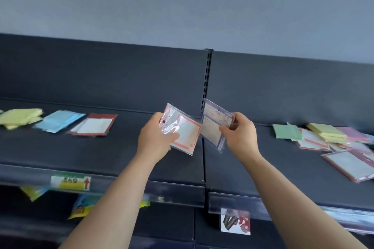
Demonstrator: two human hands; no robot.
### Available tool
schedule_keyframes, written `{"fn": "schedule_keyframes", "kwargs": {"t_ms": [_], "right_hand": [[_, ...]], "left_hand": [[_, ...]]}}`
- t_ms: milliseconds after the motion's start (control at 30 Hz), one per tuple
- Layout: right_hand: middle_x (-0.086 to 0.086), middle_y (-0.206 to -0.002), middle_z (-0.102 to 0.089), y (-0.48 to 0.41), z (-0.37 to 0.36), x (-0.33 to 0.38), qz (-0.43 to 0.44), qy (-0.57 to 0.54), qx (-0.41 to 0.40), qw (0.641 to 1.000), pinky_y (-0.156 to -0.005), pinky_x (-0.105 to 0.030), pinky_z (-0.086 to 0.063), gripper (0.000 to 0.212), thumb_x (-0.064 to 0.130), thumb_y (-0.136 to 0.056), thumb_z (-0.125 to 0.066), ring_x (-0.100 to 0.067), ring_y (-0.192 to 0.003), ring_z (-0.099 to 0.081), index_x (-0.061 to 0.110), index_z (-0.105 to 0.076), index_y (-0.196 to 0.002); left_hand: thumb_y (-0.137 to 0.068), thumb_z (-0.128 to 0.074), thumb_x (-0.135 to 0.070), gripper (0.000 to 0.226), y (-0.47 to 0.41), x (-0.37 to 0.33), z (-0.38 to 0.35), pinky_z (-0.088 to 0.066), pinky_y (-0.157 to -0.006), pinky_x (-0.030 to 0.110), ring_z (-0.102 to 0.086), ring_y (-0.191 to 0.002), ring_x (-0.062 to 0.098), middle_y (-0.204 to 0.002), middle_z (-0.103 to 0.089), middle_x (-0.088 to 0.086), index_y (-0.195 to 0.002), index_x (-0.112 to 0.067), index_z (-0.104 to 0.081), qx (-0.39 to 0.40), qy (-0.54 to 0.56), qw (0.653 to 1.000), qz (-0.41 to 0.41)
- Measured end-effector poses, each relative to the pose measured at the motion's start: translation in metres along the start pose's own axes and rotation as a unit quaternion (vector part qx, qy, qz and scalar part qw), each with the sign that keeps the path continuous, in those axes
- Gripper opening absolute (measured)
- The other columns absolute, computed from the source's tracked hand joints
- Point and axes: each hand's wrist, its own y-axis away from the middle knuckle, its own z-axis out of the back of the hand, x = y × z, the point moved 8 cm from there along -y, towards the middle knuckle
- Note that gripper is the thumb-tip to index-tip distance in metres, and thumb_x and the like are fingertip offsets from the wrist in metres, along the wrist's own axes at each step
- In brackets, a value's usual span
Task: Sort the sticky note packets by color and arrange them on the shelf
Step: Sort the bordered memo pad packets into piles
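A grey-blue wall [182,6] rose behind the dark shelf [101,151], whose back panel [101,75] was split by a slotted upright [208,79]; a label [69,183] sat on its front edge.

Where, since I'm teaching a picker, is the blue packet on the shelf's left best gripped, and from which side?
Probably pinch the blue packet by its near edge, coming from the front. It lies flat, with yellow packets close on its left and a dark-red-bordered packet close on its right, so the sides look crowded, while bare shelf lies before it.
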Motion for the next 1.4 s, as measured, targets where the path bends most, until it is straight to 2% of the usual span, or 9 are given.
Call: {"fn": "schedule_keyframes", "kwargs": {"t_ms": [333,467,633,733,833,967,1033,1167,1400], "right_hand": [[0.006,-0.091,-0.070,0.010,-0.124,0.051,-0.018,-0.042,0.056,0.997,-0.073,-0.034,-0.057,0.017,0.002,-0.083,-0.061,-0.013,-0.084,-0.067,0.016,-0.061,-0.092],[0.006,-0.091,-0.070,0.015,-0.163,0.065,-0.033,-0.055,0.061,0.996,-0.065,-0.027,-0.054,0.018,0.002,-0.084,-0.061,-0.013,-0.081,-0.068,0.016,-0.061,-0.095],[0.006,-0.097,-0.068,0.022,-0.193,0.068,-0.058,-0.054,0.049,0.996,-0.066,-0.028,-0.054,0.028,0.005,-0.087,-0.060,-0.011,-0.084,-0.066,0.016,-0.056,-0.112],[0.009,-0.091,-0.065,0.024,-0.192,0.061,-0.080,-0.060,0.024,0.995,-0.064,-0.025,-0.051,0.035,0.008,-0.089,-0.059,-0.007,-0.079,-0.064,0.016,-0.049,-0.122],[0.004,-0.092,-0.067,0.022,-0.185,0.052,-0.095,-0.045,0.005,0.994,-0.064,-0.026,-0.053,0.031,0.008,-0.089,-0.059,-0.015,-0.083,-0.067,0.012,-0.051,-0.120],[0.006,-0.086,-0.067,0.010,-0.171,0.042,-0.093,-0.010,-0.005,0.996,-0.056,-0.024,-0.048,0.023,0.006,-0.089,-0.055,-0.013,-0.074,-0.065,0.011,-0.056,-0.111],[0.007,-0.085,-0.065,0.000,-0.163,0.035,-0.096,0.003,-0.004,0.995,-0.057,-0.022,-0.047,0.022,0.007,-0.089,-0.053,-0.010,-0.072,-0.062,0.013,-0.056,-0.110],[0.001,-0.098,-0.067,-0.021,-0.151,0.016,-0.112,0.032,0.019,0.993,-0.057,-0.023,-0.044,0.026,0.008,-0.086,-0.052,-0.015,-0.082,-0.063,0.012,-0.059,-0.111],[-0.005,-0.099,-0.068,-0.047,-0.145,-0.019,-0.160,0.090,0.105,0.977,-0.072,-0.038,-0.055,0.029,0.009,-0.076,-0.064,-0.024,-0.087,-0.066,0.009,-0.056,-0.104]], "left_hand": [[-0.081,-0.067,-0.017,0.048,-0.027,0.054,0.128,-0.057,-0.079,0.047,-0.060,-0.098,0.018,-0.107,-0.059,-0.014,-0.123,-0.033,-0.050,-0.035,-0.033,0.999,0.002],[-0.087,-0.061,-0.015,0.048,-0.035,0.080,0.168,-0.061,-0.066,0.042,-0.060,-0.098,0.015,-0.111,-0.057,-0.014,-0.126,-0.037,-0.047,-0.022,-0.022,0.999,0.015],[-0.092,-0.054,-0.017,0.041,-0.051,0.095,0.195,-0.061,-0.069,0.042,-0.061,-0.094,0.011,-0.109,-0.058,-0.016,-0.125,-0.039,-0.043,0.012,-0.039,0.999,0.019],[-0.087,-0.065,-0.011,0.056,-0.061,0.102,0.197,-0.061,-0.064,0.036,-0.061,-0.096,0.016,-0.112,-0.052,-0.011,-0.131,-0.031,-0.036,0.019,-0.044,0.998,0.034],[-0.081,-0.074,-0.009,0.043,-0.070,0.102,0.190,-0.058,-0.053,0.027,-0.063,-0.090,0.016,-0.107,-0.056,-0.005,-0.112,-0.017,-0.045,0.018,-0.023,0.999,0.046],[-0.076,-0.074,-0.012,0.027,-0.086,0.092,0.166,-0.061,-0.066,0.039,-0.067,-0.087,0.017,-0.098,-0.067,-0.005,-0.100,-0.020,-0.063,0.053,-0.006,0.998,0.023],[-0.077,-0.072,-0.016,0.029,-0.094,0.083,0.153,-0.059,-0.073,0.038,-0.067,-0.092,0.016,-0.100,-0.069,-0.008,-0.104,-0.024,-0.067,0.066,-0.019,0.998,0.006],[-0.079,-0.076,-0.020,0.054,-0.110,0.069,0.124,-0.044,-0.056,0.023,-0.058,-0.097,0.017,-0.118,-0.052,-0.008,-0.126,-0.027,-0.050,0.073,-0.065,0.995,0.009],[-0.086,-0.060,-0.019,0.021,-0.135,0.078,0.068,-0.034,-0.052,0.026,-0.050,-0.069,0.012,-0.095,-0.055,0.000,-0.102,-0.014,-0.048,0.152,-0.183,0.970,0.058]]}}
